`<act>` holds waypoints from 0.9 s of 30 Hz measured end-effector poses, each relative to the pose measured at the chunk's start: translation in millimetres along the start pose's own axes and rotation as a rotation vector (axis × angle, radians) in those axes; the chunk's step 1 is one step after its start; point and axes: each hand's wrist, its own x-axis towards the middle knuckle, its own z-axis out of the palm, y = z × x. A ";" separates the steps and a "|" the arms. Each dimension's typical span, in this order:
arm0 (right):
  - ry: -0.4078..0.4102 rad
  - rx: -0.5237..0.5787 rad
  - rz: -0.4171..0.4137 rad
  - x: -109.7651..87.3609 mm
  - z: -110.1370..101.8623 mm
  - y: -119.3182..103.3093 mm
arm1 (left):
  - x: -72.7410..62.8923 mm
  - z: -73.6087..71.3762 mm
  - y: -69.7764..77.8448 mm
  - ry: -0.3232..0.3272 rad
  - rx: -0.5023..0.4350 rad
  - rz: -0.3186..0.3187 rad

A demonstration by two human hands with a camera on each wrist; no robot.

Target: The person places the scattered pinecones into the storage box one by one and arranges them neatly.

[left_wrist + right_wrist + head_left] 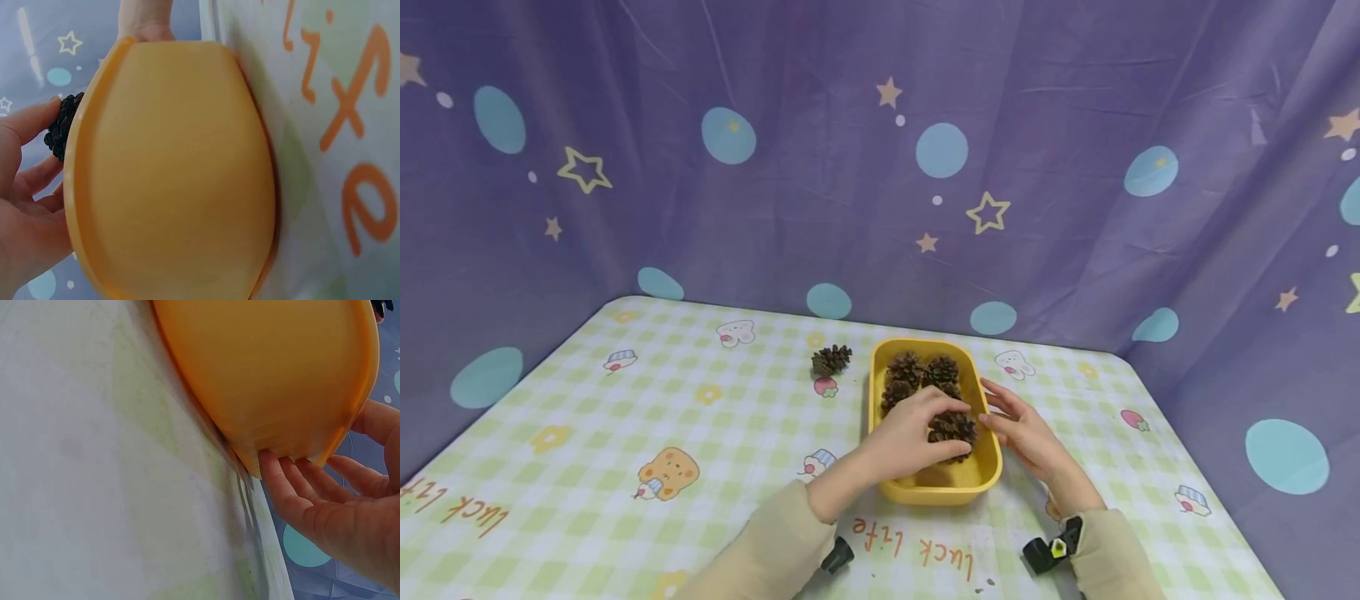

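Observation:
A yellow plastic tub (942,495) stands on the table with several brown pine cones (906,367) in its far half. My left hand (906,433) reaches over its left rim and holds a pine cone (953,427) between thumb and fingers. In the left wrist view that dark pine cone (60,127) shows beside the rim, partly hidden behind it. Against the tub's right side rests my right hand (1028,433), its fingers extended. The right wrist view has these fingertips (267,456) touching the outer wall, with the thumb up at the rim.
One loose pine cone (831,360) lies on the table left of the tub's far end. A green-and-white checked cloth (737,417) with cartoon prints covers the table. Behind the table hangs a purple curtain (820,167) with stars and blue dots.

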 end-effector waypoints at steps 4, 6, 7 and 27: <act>-0.006 0.004 -0.006 -0.3 -0.5 0.6 | 0.3 6.1 0.7 -0.017 0.023 0.010; -0.007 0.005 -0.005 -0.6 -0.5 0.7 | 0.1 8.7 1.3 -0.027 0.036 0.011; -0.008 0.003 -0.004 -0.7 -0.4 0.7 | 0.1 10.0 1.6 -0.032 0.046 0.011; 0.002 -0.001 0.000 -0.7 0.0 0.5 | -0.3 22.3 -1.2 -0.160 0.062 0.003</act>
